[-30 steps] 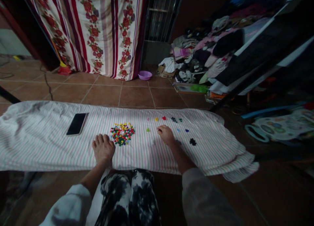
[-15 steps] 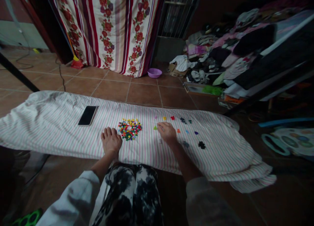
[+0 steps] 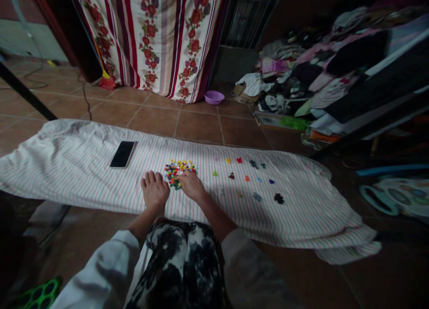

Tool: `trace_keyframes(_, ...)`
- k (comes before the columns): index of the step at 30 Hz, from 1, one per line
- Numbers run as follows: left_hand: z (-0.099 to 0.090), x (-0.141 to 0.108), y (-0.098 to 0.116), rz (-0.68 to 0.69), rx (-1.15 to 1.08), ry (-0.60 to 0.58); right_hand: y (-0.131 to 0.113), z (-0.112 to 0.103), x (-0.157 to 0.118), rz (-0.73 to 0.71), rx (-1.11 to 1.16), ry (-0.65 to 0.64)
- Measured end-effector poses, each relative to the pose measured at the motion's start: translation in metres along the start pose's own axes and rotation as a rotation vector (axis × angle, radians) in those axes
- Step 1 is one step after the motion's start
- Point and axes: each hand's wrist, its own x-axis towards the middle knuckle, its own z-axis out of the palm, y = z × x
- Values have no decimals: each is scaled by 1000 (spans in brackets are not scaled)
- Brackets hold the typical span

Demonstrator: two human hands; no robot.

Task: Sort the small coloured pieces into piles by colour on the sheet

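A mixed heap of small colourful pieces [image 3: 176, 168] lies on a striped cloth [image 3: 100, 184]. My right hand [image 3: 191, 186] reaches into its right side, fingers drawn together at the pieces; whether a piece is between them is hidden. Flat on the cloth, just left of the heap, rests my left hand [image 3: 155, 190] with its fingers stretched out. To the right, small single-colour groups are spread in rough rows, among them a red group [image 3: 239, 160], a lime green group [image 3: 215, 173], a brown group [image 3: 231, 175], an orange group [image 3: 247, 178] and a black group [image 3: 279, 198].
A phone [image 3: 123, 154] lies on the cloth at the left. Beyond the cloth-covered surface are a tiled floor, a purple basin [image 3: 214, 97] and a floral curtain [image 3: 164, 40]. A large pile of clothes [image 3: 315, 72] fills the back right.
My right hand has moved left from the lime green group to the mixed heap, uncovering the brown and beige groups. My left hand stays beside the heap. The view has shifted slightly.
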Motion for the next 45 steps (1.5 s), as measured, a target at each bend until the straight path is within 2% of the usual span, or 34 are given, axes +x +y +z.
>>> trace_keyframes(7, -1, 0, 0, -1, -15, -6, 6, 1, 11, 87, -30, 85)
trace_keyframes(10, -1, 0, 0, 1, -7, -7, 4, -1, 11, 58, 15, 122)
trace_keyframes(18, -1, 1, 0, -14, -47, -36, -7, -6, 9, 59, -31, -26)
trace_keyframes(27, 0, 0, 0, -3, -16, -18, -13, -8, 22, 31, -157, -78)
trace_keyframes(32, 3, -1, 0, 1, 0, -5, -16, -9, 23, 43, -153, -54)
trace_keyframes(36, 3, -1, 0, -3, -8, -9, -8, -8, 23, 47, -56, -24)
trace_keyframes(41, 0, 0, 1, -1, -7, -25, 5, -10, 21, 131, 18, 65)
trace_keyframes(45, -1, 0, 0, 3, 3, -35, 6, -13, 21, 167, -14, 47)
